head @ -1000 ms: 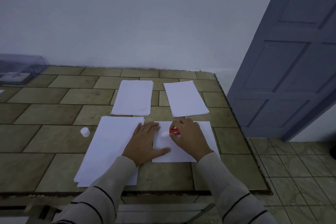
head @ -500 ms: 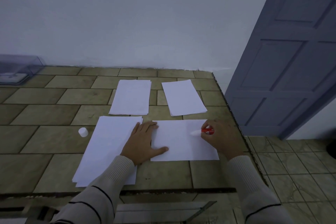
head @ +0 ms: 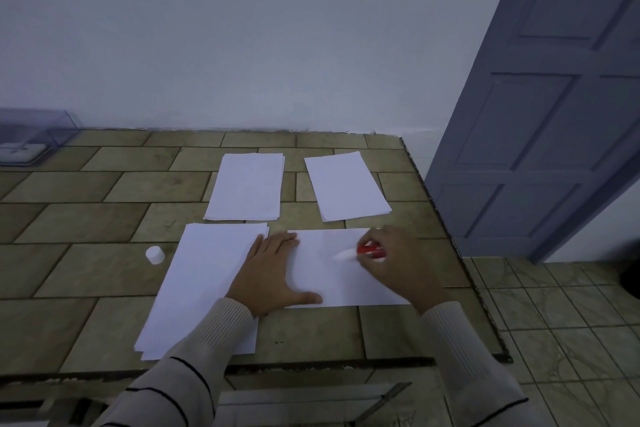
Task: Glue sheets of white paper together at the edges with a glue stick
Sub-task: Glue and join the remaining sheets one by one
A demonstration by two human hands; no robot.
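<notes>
Nearest the person, two pale sleeves reach onto the tiled worktop (head: 86, 270). The left hand (head: 273, 274) lies flat with fingers straight and thumb spread. It presses down the nine o'clock edge of a single sheet (head: 329, 288) and partly overlaps the near stack (head: 207, 281) just beside it. The right hand (head: 398, 263) has its fingers curled round the red glue stick (head: 371, 250). The stick's white tip points toward nine o'clock over the sheet's far, three o'clock part; whether it touches the paper cannot be told.

The likeliest fault from here is glue laid inside the sheet rather than along its border, which would leave the edge loose. Since the sheet is pinned on one side only, a stroke pushed toward the pinning hand could buckle it. Glue run past the edge could stick the paper to the tiles.

The white cap (head: 154, 254) stands at nine o'clock beyond the near stack, well apart from the stick. Farther, at twelve o'clock, lie the left far stack (head: 246, 187) and the right far stack (head: 346, 185). A clear box (head: 31, 140) sits at ten o'clock by the wall, and a grey door (head: 536, 114) stands at two o'clock.
</notes>
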